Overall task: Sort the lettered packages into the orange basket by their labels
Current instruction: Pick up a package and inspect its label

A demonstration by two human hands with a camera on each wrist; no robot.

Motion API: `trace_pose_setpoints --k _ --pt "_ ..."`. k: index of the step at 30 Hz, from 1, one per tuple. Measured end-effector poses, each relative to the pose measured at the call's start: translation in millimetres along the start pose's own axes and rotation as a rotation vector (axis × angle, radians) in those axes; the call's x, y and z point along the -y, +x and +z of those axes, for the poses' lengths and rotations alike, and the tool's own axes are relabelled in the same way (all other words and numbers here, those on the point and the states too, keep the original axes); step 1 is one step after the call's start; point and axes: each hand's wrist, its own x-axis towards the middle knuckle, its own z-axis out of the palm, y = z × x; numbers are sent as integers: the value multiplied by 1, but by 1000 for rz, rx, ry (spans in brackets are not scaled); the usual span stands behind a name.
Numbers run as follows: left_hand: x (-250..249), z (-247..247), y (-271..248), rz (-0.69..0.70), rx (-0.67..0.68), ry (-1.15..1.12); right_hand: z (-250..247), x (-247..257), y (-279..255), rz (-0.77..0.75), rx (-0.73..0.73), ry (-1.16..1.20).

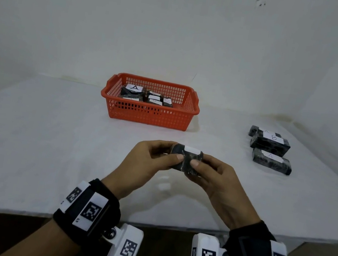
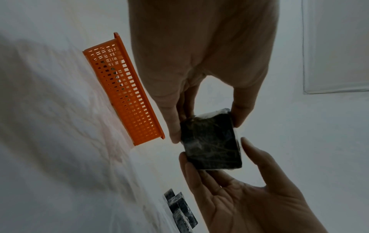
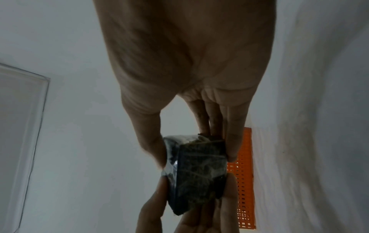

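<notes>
Both hands hold one dark wrapped package [image 1: 186,157] above the middle of the white table; its white label faces up and the letter is not readable. My left hand [image 1: 154,158] pinches its left end, thumb in front. My right hand [image 1: 207,171] pinches the right end. The wrist views show the same package [image 2: 211,141] [image 3: 197,171] between thumbs and fingers. The orange basket [image 1: 150,114] stands beyond it at the back and holds several labelled packages, one marked A [image 1: 134,88].
At the right of the table [image 1: 50,142] lie three more dark packages: one marked B [image 1: 271,143], one marked A [image 1: 271,161], and one behind them [image 1: 254,129]. The wall runs behind the basket. The table's front edge is near my wrists.
</notes>
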Motion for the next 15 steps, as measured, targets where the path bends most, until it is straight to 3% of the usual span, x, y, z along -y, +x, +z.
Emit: trace_pose_setpoints --k 15 --pt "2 -6 -1 1 35 -16 1 5 -4 -26 -15 -4"
